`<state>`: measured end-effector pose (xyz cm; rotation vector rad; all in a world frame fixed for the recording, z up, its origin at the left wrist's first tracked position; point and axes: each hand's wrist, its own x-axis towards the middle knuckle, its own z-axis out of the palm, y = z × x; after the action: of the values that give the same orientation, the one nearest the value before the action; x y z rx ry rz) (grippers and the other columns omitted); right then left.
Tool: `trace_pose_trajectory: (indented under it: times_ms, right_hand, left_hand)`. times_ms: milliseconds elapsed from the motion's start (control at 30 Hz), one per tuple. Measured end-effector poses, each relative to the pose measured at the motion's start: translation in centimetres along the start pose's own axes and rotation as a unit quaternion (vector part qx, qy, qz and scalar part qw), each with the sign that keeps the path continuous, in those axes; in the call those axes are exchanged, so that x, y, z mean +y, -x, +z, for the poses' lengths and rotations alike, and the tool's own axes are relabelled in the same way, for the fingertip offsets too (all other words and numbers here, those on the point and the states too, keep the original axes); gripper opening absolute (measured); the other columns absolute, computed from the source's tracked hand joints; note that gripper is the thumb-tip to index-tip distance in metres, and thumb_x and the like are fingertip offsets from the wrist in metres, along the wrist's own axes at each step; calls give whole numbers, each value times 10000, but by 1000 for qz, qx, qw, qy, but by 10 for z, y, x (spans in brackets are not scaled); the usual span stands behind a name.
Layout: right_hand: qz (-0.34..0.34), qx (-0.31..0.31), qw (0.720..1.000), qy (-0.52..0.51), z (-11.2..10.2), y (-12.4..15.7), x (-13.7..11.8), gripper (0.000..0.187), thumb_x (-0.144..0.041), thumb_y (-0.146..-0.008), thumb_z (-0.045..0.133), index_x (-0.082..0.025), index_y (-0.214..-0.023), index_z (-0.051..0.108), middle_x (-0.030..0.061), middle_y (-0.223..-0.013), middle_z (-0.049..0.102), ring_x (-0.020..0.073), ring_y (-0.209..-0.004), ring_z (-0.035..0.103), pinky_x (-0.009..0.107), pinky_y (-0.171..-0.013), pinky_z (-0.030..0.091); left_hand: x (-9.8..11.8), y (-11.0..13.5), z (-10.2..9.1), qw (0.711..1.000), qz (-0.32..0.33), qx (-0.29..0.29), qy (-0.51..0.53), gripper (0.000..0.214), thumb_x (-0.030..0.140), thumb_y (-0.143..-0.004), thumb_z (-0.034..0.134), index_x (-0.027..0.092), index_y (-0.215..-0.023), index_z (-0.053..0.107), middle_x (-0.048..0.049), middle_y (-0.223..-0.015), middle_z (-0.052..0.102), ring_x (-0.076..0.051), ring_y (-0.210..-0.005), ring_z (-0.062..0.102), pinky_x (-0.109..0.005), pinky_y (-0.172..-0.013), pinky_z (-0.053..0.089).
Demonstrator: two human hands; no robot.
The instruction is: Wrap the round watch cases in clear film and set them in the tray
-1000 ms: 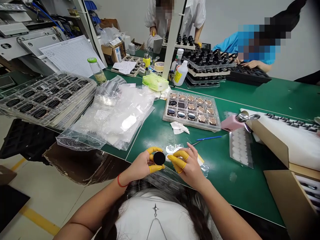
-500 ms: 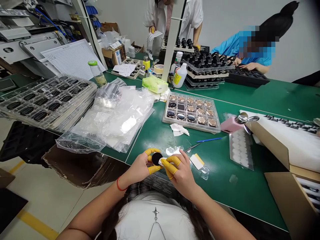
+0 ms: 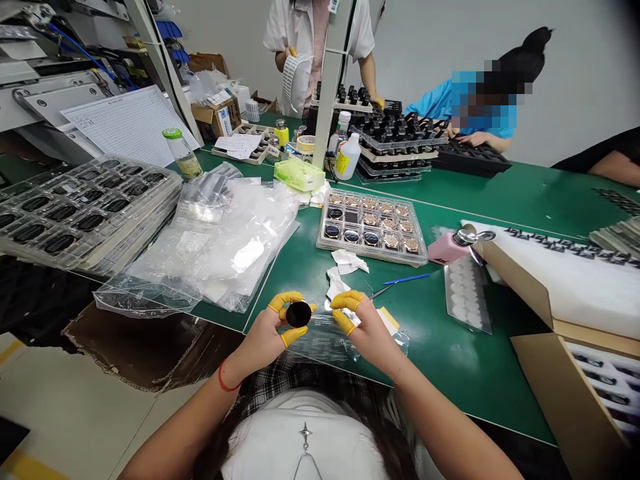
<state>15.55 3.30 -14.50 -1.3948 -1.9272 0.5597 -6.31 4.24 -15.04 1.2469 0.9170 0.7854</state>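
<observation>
My left hand (image 3: 263, 335) pinches a black disc (image 3: 299, 313) by its edge, light but likely slippery; my right hand (image 3: 369, 328) stands half open, seemingly empty, over plastic film (image 3: 327, 340).

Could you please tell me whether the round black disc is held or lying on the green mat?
Held: the left hand pinches the black disc by its edge between yellow finger cots, above the green mat.
</observation>
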Motion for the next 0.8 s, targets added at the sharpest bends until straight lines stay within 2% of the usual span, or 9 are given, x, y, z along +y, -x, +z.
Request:
trace_pose_trajectory:
  times_ms: [200, 400, 533, 667, 800]
  right_hand:
    - [67, -33, 992, -104, -1, 1, -8, 54, -221, -823, 541, -211, -778, 570, 25, -869, 629, 182, -851, 568, 365, -809, 449]
    - [110, -39, 969, -218, -9, -9, -19, 77, -278, -818, 557, -212, -781, 570, 34, -979, 635, 182, -926, 580, 352, -862, 443]
    - [127, -80, 959, -241, 2, -11, -26, 105, -311, -805, 578, -211, -776, 586, 41, -1038, 633, 190, -953, 582, 364, -869, 447]
    - [144, -94, 950, -260, 11, -12, -30, 137, -342, -805, 577, -210, -770, 586, 37, -935, 636, 188, -900, 583, 348, -815, 466]
    - [139, -92, 955, -245, 10, -13, -33, 148, -342, -811, 569, -208, -749, 571, 25, -877, 630, 185, -879, 573, 343, -805, 457]
  left_hand:
    - [-1, 0, -2, 1000, -16, -11, -6, 478, 244, -758, 679, 203, -1165, 431, -86, -1103, 678, -211, -1055, 637, -366, -971, 459]
    - [-6, -4, 4, 999, -43, -28, -6, 502, 253, -729, 706, 195, -1163, 460, -65, -980, 706, -208, -945, 671, -357, -893, 495]
    - [-4, -3, 10, 999, -19, -49, -2, 494, 257, -717, 720, 194, -1152, 495, -67, -1015, 687, -197, -890, 674, -355, -869, 503]
    - [0, -1, 11, 997, -22, -68, -7, 484, 244, -738, 699, 196, -1171, 486, -61, -962, 689, -198, -886, 667, -341, -840, 504]
    - [2, 0, 10, 997, -27, -71, -13, 462, 242, -749, 686, 198, -1168, 494, -46, -905, 698, -187, -869, 663, -314, -815, 495]
